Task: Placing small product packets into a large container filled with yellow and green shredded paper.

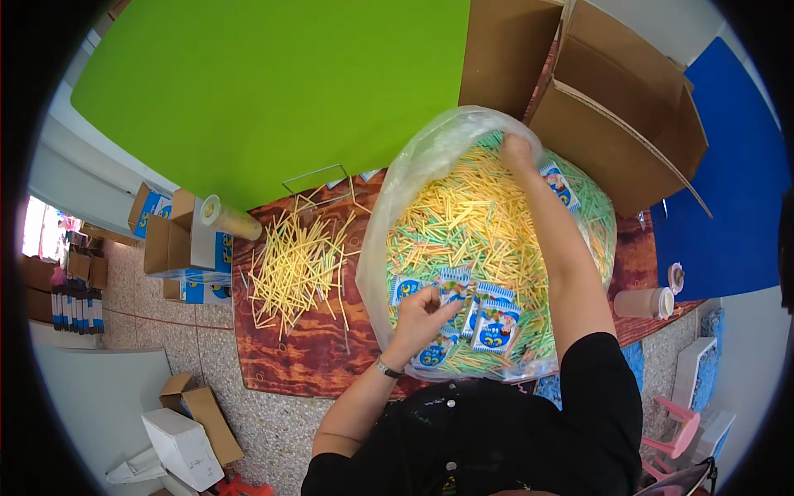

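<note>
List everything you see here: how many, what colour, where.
Table: one, red-brown, centre
Bag: one, clear, on the table
Bagged sticks: uncounted, yellow, orange and green, in the bag
Packets: at least six, blue-and-white, in or over the bag
Loose sticks: many, mostly yellow, table's left
Wire frame: one, grey, behind the loose sticks
Tub: one, clear, table's far left
Backboard: one, green, far side
Large carton: one, brown, far right
Panel: one, blue, right
Bottle: one, beige, table's right
Small cartons: several, brown and blue, left
Box: one, white, lower left
Stool: one, pink, lower right
Watch: one, silvery, left wrist
Shirt: one, black, lower edge
Left grip: one, bare, holding a packet
Right grip: one, bare, bag's far rim
</note>
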{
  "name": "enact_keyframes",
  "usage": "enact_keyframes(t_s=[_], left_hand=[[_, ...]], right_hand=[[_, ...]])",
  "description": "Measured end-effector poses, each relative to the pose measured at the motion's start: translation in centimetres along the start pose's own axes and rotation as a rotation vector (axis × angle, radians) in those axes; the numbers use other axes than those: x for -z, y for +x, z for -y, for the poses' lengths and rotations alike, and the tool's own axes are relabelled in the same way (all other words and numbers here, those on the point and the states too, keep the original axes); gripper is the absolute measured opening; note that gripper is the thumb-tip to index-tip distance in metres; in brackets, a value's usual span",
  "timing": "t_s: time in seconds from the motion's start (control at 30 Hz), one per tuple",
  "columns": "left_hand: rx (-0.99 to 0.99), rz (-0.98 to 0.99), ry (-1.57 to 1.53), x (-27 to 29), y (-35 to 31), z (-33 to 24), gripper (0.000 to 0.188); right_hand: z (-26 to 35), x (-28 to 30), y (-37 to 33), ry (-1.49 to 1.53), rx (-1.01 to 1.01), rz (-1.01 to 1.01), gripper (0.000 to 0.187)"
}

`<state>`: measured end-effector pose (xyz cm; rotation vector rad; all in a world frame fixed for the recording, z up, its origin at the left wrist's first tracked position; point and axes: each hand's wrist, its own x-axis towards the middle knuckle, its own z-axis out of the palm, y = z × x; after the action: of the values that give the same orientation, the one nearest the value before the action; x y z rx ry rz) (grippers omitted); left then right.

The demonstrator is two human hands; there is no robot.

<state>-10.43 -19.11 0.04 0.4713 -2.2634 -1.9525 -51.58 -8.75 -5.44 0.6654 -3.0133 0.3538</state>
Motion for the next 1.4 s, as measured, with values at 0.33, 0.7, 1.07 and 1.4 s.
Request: enact_keyframes(t_s=[0.33, 0.7, 1.07, 1.4], left_hand=[[0.006, 0.037, -0.022, -0.5, 1.1, -0.5, 0.036], [-0.031, -0.012, 0.018, -0.5, 0.2, -0.7, 0.04], [0.103, 0.12, -0.057, -0.5, -0.2, 0.3, 0.022], [0.124, 0.173, -0.839, -5.5, 3.0, -2.5, 0.019]], right_hand=[[3.7, -1.8, 2.6, -0.1, 0.012, 0.133, 0.033], [6.1, -1.7, 1.5, -0.197, 0.089, 0.139, 0.04], [4.9, 8.3, -10.5, -0.026, 0.369, 0.23, 0.02], [1.8, 9.5, -21.4, 1.226, 0.162, 0.328, 0.023]])
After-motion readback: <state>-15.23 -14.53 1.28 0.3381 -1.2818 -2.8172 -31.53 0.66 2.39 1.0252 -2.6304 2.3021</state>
